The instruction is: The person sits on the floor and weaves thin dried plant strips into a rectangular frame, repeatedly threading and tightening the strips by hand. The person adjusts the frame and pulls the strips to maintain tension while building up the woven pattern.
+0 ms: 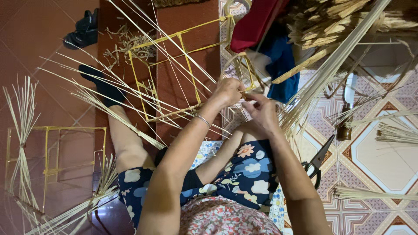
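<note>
A yellow wire box frame lies on the floor in front of me, with long pale straw strips woven across its near edge and fanning out to the left. My left hand is closed on the frame's near right corner, gripping the straw there. Just to the right, my right hand pinches a thin straw strand close to the left hand. A bracelet circles my left wrist. My legs, in floral shorts, stretch out under the frame.
A second yellow frame with tied straw stands at the left. Black-handled scissors lie on the patterned tiles at the right. Straw bundles, red and blue cloth, a knife and dark sandals lie around.
</note>
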